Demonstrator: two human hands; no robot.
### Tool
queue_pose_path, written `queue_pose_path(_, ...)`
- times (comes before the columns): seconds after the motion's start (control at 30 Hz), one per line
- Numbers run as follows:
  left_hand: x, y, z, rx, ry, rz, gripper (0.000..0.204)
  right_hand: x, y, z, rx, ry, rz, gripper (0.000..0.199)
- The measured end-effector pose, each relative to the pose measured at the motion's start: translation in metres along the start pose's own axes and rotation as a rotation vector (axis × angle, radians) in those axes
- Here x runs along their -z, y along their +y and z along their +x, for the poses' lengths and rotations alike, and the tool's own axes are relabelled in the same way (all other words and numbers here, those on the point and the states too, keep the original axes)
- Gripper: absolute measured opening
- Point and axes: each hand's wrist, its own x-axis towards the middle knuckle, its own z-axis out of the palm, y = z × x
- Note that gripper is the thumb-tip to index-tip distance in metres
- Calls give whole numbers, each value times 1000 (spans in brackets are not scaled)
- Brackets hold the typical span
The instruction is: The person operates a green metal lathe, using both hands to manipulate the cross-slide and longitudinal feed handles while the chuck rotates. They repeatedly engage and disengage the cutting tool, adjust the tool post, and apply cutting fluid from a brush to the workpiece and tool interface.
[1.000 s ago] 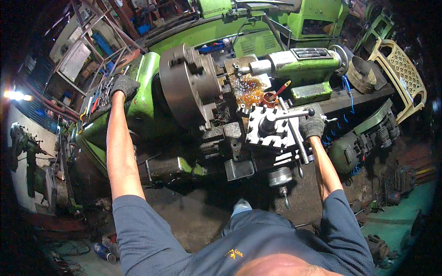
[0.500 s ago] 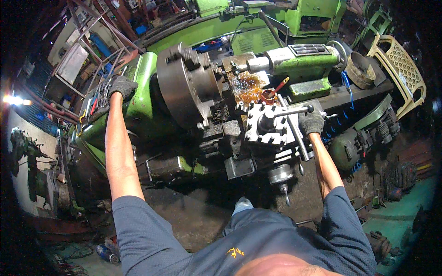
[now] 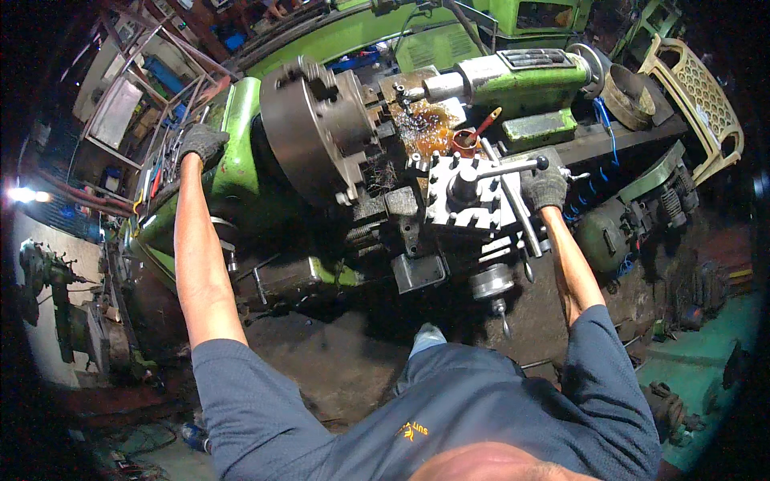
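Note:
My left hand point(image 3: 204, 143), in a dark grey knit glove, rests on top of the green headstock point(image 3: 242, 132), its fingers lying over the edge of the cover. Beside it is a row of hand tools point(image 3: 164, 156). On the right, my gloved right hand point(image 3: 545, 190) is down on the slide just right of the square tool post point(image 3: 461, 196); its fingers are mostly hidden. Close to that hand is the tool post's lever point(image 3: 513, 167) with a black knob. Between my hands sits a large steel chuck point(image 3: 313, 132), its jaws facing the tailstock point(image 3: 521, 84).
A brush point(image 3: 487, 121) stands in a small red-brown pot point(image 3: 464, 143) behind the tool post. Oily fluid and metal chips lie on the plate point(image 3: 425, 124) there. A handwheel point(image 3: 491, 282) juts toward me below. A beige plastic chair point(image 3: 698, 104) stands at far right.
The whole view has shifted slightly, so the lathe appears a little higher and farther left. Both hands remain at the same places on the machine.

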Motion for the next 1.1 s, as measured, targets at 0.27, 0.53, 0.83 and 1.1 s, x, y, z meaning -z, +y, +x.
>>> queue_pose_path(0.27,2,4,-6,-21,15,42,44,0,-2,1,15,-3,8,39)
queue_pose_path(0.53,5,9,-10,-32,10,-15,38,8,-7,-1,-15,-49,2,39)
queue_pose_path(0.83,-4,-1,-1,14,21,16,40,22,-18,-4,-40,-80,3,37)
queue_pose_path(1.1,3,6,-6,57,26,-14,41,11,-11,-3,20,54,-3,47)
